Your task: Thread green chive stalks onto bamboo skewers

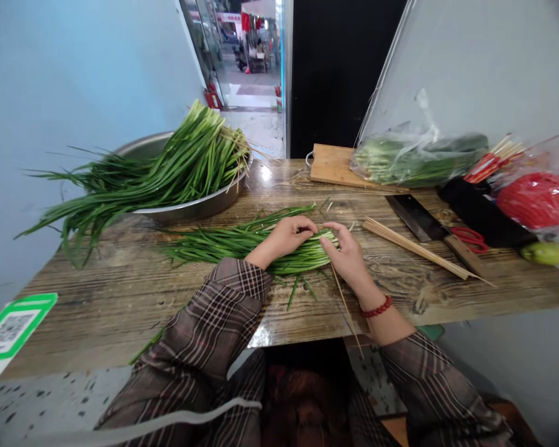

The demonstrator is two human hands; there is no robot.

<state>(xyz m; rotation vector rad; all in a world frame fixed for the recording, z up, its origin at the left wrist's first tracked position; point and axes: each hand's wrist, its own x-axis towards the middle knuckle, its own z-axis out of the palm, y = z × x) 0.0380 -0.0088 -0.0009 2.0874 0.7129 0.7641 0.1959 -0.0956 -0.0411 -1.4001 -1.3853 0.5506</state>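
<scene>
A spread of green chives (223,245) lies on the wooden table, its pale ends to the right. My left hand (291,234) rests over the stalks with its fingers bent and pressed together; what they pinch is too small to make out. Just right of it, my right hand (345,251) curves around the pale ends, thumb and fingertips at the stalks. A thin bamboo skewer (347,304) runs from beneath my right hand down past the table's front edge. More skewers (414,247) lie in a bundle to the right.
A metal basin (200,208) heaped with chives stands at the back left. Toward the back right are a cutting board (333,166) and bagged greens (414,155). A cleaver (417,217), red scissors (470,239) and a red bundle (538,198) lie at the right.
</scene>
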